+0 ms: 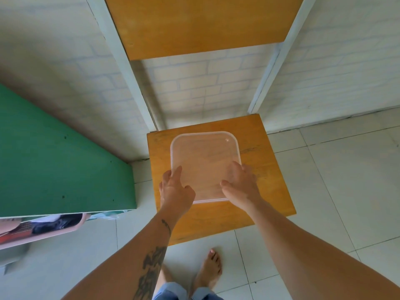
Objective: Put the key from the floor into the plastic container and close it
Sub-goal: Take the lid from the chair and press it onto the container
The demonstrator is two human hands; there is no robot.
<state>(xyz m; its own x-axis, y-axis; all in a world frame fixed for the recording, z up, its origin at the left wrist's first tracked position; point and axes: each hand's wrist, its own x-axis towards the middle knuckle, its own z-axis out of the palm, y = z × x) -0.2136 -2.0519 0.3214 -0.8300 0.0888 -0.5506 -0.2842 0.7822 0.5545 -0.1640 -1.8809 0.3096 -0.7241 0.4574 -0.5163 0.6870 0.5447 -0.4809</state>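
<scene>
A clear plastic container [205,165] with its lid on sat flat on the wooden chair seat [268,191], centre of frame. Chair backrest [194,24] at upper centre, white frame posts either side.

Left hand [176,190] rested on the lid's lower-left corner: index finger extended and pressing along the left rim, the other fingers curled in loosely. Right hand [240,185] lay on the lower-right part of the lid, fingers [240,167] spread and bent over the right rim, thumb flat on the lid surface. Neither hand was pinching anything; both pressed down on the lid.

The key could not be made out; the container's contents were not readable through the cloudy plastic.

Green panel [54,159] at left of frame, a printed board [39,228] just below it. White tiled floor [335,169] at right and bottom. Bare feet [208,271] at lower centre, just in front of the chair seat.
</scene>
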